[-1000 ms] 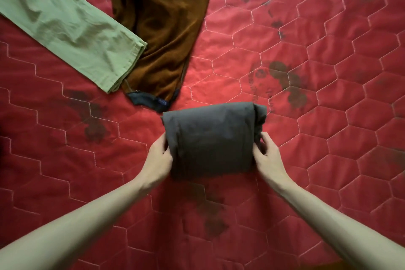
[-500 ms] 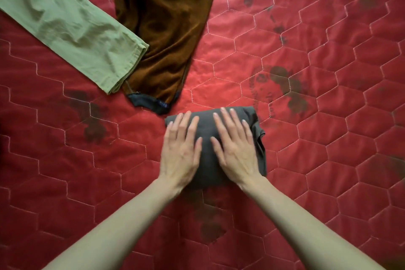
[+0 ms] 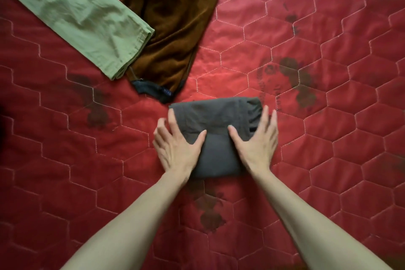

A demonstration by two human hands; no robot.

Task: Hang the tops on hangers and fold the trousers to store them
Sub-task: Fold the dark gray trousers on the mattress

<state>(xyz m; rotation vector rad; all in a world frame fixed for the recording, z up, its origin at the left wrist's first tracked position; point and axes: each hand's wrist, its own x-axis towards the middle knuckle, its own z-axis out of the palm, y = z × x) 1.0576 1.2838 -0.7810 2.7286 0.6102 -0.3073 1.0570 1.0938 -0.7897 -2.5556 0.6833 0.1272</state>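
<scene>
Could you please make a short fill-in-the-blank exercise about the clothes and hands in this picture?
1. Both hands, left hand and right hand, rest flat on the folded ____ trousers.
2. The green trouser leg overlaps the ____ garment.
3. Everything lies on a ____ quilted cover with hexagon stitching.

Missing words: grey; brown; red

A red quilted bedspread (image 3: 328, 160) — hexagon stitching, dark printed blotches — spreads across the whole view.
</scene>
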